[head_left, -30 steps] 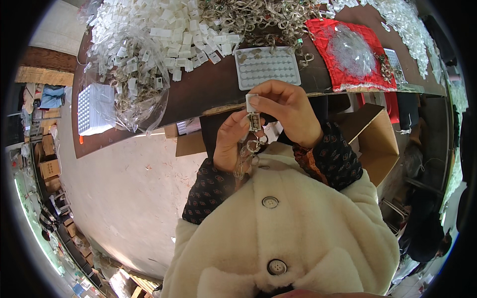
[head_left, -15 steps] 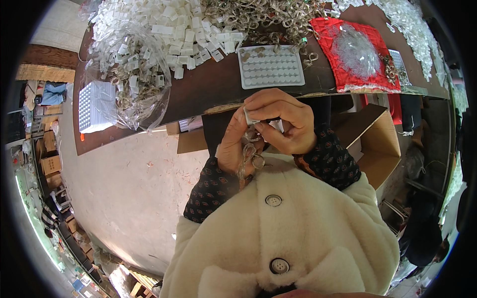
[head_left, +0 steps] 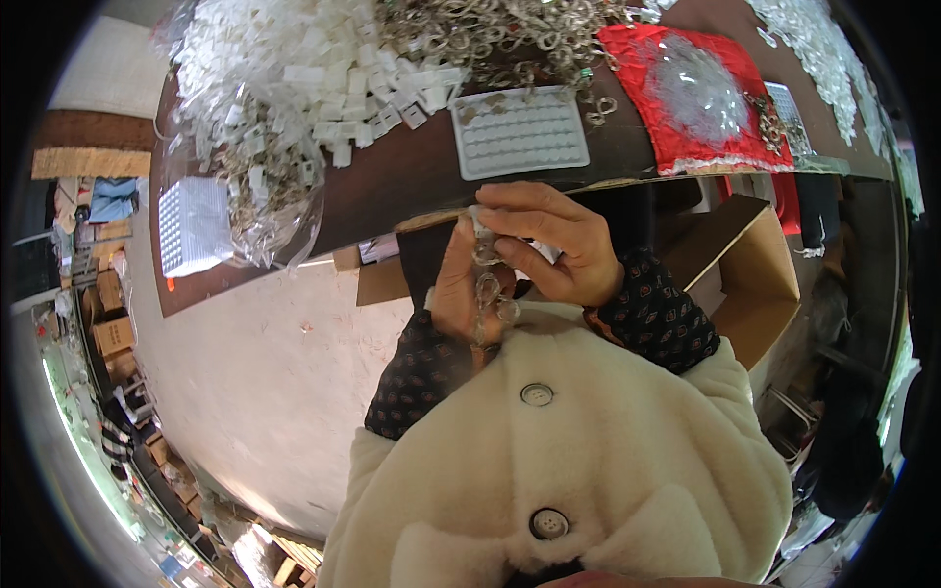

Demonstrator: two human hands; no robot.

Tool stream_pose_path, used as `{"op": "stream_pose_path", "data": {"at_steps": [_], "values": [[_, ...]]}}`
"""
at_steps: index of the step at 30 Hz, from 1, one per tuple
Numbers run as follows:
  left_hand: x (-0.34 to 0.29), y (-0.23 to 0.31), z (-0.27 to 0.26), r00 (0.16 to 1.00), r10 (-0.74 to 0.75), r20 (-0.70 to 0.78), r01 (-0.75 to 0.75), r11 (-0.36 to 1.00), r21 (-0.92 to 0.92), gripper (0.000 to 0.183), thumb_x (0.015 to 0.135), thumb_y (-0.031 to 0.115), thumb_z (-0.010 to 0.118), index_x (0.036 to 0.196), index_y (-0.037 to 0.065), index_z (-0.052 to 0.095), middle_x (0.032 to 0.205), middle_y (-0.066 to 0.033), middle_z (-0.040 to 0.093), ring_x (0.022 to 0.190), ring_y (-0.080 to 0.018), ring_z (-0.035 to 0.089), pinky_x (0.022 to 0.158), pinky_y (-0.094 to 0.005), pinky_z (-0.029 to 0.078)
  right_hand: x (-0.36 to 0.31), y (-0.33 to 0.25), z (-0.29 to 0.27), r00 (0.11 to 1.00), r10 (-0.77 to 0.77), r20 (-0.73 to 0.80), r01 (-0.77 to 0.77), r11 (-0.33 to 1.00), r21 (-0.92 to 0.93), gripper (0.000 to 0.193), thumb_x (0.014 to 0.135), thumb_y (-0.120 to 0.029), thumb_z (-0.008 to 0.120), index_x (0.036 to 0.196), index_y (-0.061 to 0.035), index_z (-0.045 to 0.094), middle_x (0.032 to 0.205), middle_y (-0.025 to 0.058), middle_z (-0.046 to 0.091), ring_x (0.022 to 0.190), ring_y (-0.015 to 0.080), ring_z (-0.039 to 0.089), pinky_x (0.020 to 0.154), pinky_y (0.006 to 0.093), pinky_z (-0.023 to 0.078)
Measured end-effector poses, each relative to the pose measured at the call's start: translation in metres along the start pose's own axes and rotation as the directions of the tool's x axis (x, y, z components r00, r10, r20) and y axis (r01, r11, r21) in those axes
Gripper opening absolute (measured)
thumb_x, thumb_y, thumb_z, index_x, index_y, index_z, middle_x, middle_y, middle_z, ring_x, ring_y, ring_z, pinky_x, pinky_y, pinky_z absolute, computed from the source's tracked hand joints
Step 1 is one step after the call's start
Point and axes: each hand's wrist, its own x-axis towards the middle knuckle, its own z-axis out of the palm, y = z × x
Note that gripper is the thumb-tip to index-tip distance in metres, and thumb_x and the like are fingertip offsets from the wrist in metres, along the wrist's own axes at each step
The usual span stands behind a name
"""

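In front of my chest, just off the table's near edge, I hold a small white plastic piece (head_left: 483, 235) between both hands. My left hand (head_left: 455, 294) pinches it from the left, with a ring-and-chain strand (head_left: 487, 289) hanging down over the palm. The fingers of my right hand (head_left: 569, 240) close on the piece from the right, and they hide part of it. Beyond my hands a pale tray with rows of dimples (head_left: 520, 142) lies on the table (head_left: 392, 181).
Heaped at the back left are small white plastic cases (head_left: 314, 73), beside a pile of metallic rings and chains (head_left: 490, 34). A clear bag (head_left: 294, 220) and stacked trays (head_left: 191, 230) sit left. Clear pieces (head_left: 698, 93) rest on red cloth (head_left: 642, 98). A cardboard box (head_left: 769, 284) stands below.
The white piece has turned in my fingers, and my right fingertips have shifted over it. The strand hangs straighter. The table view has moved slightly.
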Motion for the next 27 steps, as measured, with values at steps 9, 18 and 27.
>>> {"op": "stream_pose_path", "data": {"at_steps": [9, 18, 27], "values": [[0.02, -0.012, -0.008, 0.977, 0.128, -0.17, -0.11, 0.988, 0.109, 0.036, 0.105, 0.038, 0.049, 0.111, 0.004, 0.055, 0.086, -0.0021, 0.051, 0.043, -0.0054, 0.034, 0.036, -0.0164, 0.04, -0.028, 0.035, -0.107, 0.821, 0.167, -0.546, -0.481, 0.717, -0.504, 0.019, 0.088, 0.0, 0.069, 0.106, -0.003, 0.073, 0.1, 0.0129, 0.072, 0.087, 0.0207, 0.07, 0.077, 0.029, 0.054], [0.025, -0.012, -0.006, 0.98, 0.141, -0.141, -0.105, 0.966, 0.236, 0.037, 0.104, 0.036, 0.051, 0.112, 0.001, 0.059, 0.088, -0.0032, 0.051, 0.051, -0.0052, 0.039, 0.039, -0.0147, 0.039, -0.028, 0.078, -0.145, 0.887, 0.14, -0.439, -0.428, 0.603, -0.673, 0.011, 0.087, -0.008, 0.07, 0.097, -0.009, 0.071, 0.093, 0.0126, 0.067, 0.082, 0.0354, 0.067, 0.069, 0.0416, 0.054], [0.016, -0.009, -0.004, 0.97, 0.152, -0.192, -0.054, 0.898, 0.437, 0.03, 0.101, 0.033, 0.057, 0.116, 0.007, 0.056, 0.092, -0.0037, 0.053, 0.069, -0.006, 0.045, 0.048, -0.0159, 0.04, -0.02, 0.07, -0.151, 0.769, 0.19, -0.611, -0.555, 0.672, -0.49, 0.013, 0.093, -0.002, 0.063, 0.105, -0.0036, 0.068, 0.086, 0.0066, 0.066, 0.067, 0.0139, 0.061, 0.063, 0.0283, 0.05]]}}
